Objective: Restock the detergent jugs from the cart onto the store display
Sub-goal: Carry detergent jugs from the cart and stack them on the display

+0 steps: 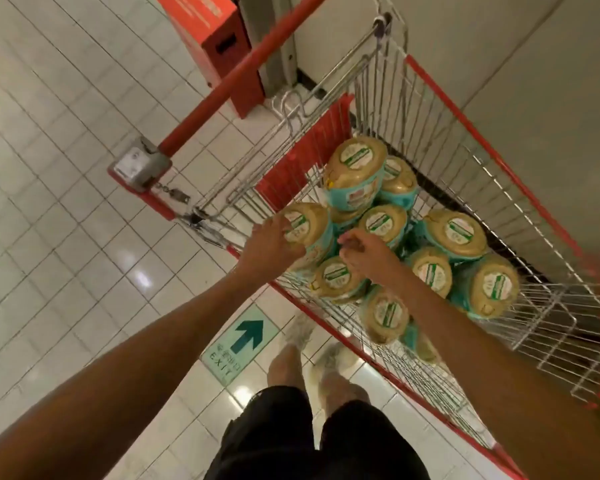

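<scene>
Head view, looking straight down.

Cart (482,142): wire basket with red rims; stands on white floor tiles (66,202) beside a pale wall (534,64). Carries a red push handle (222,94) at upper left, with a grey coin lock (137,164) and chain at its near end. Blurs at its far right end.

Detergent jugs (456,230): roughly ten, teal-bodied, with round tan ends and green-and-white labels turned up toward the camera. Lie inside the cart basket, heaped and touching one another, mostly in the half nearer the handle.

Topmost jug (357,168): rests on others, just beside the red seat flap (305,157).

Left hand (274,244): reaches over the cart's near rim and grips the nearest jug (307,225) from its side, fingers curled round the tan end. Keeps that jug at the near-left edge of the heap, against its neighbours.

Right hand (368,252): hovers over the middle of the heap, just beside the gripped jug, fingers bent and thumb close to the fingertips. Cannot tell whether it pinches anything or only touches a jug beneath.

Below the arms: black shorts (284,438), pale shoes (300,329), and a green exit sticker (241,342) with an arrow on the floor. Beyond the handle: a red box (215,36) on the tiles.
</scene>
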The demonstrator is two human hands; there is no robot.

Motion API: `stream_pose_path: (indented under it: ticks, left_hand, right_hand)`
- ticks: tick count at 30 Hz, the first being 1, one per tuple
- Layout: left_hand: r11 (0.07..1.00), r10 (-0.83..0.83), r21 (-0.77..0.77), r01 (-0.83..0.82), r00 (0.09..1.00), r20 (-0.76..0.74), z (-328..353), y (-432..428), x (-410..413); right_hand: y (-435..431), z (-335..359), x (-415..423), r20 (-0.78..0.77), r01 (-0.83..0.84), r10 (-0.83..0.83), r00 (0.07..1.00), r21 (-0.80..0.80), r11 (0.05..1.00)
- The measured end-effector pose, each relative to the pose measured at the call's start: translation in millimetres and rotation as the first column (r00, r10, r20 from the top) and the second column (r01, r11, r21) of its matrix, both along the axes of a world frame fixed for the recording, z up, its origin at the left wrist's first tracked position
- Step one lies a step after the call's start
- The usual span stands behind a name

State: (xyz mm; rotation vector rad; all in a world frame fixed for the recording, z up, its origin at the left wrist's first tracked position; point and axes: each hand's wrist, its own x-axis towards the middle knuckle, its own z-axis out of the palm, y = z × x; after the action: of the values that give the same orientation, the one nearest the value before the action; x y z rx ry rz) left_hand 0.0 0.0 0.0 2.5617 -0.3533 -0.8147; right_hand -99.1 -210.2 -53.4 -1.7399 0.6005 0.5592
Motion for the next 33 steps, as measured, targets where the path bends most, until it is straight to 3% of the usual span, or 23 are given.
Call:
stream_pose_path:
  ticks: [5, 10, 14, 18, 23, 27, 30, 33]
  left_hand:
    - [0.968, -0.105, 0.227, 0.104, 0.994, -0.007, -51.9, -16.0, 16.3]
    - [0.938, -0.16, 0.306, 0.16, 0.987, -0.024, -90.1, -23.7, 27.1]
    - [0.947, -0.166, 0.272, 0.169, 0.986, -0.036, -100.0, -27.0, 34.0]
    - [0.924, -0.284, 0.262, 0.279, 0.959, -0.017, -91.1, -21.4, 38.2]
    - [0.887, -0.45, 0.135, 0.441, 0.892, 0.046, -58.0, -24.6, 44.6]
    - [0.826, -0.557, -0.008, 0.564, 0.817, 0.152, -10.5, -36.8, 50.1]
    - [0.807, -0.5, -0.243, 0.538, 0.842, 0.203, 27.8, -49.7, 48.6]
    - [0.784, -0.367, -0.493, 0.377, 0.922, 0.123, 57.5, -60.0, 36.3]
  right_hand:
    - [-0.8, -47.4, 59.3, 0.015, -0.089, 0.091, 0.996, -0.108, 0.99]
    - [11.3, -91.7, 77.0, 0.002, -0.247, 0.253, 0.967, -0.214, 0.945]
    - [8.9, -108.0, 83.7, 0.026, -0.161, 0.167, 0.986, -0.155, 0.975]
    - [-2.4, -102.8, 82.6, 0.013, -0.197, 0.199, 0.98, -0.062, 0.978]
    - [-24.9, -80.0, 60.4, -0.003, -0.104, 0.104, 0.995, 0.038, 0.994]
    - [-40.5, -37.4, 32.5, 0.026, 0.117, -0.119, 0.993, 0.083, 0.99]
    - [-49.0, 5.6, 6.1, 0.087, 0.311, -0.322, 0.943, 0.122, 0.943]
    - [-52.8, 55.0, -25.7, 0.143, 0.464, -0.495, 0.857, 0.203, 0.862]
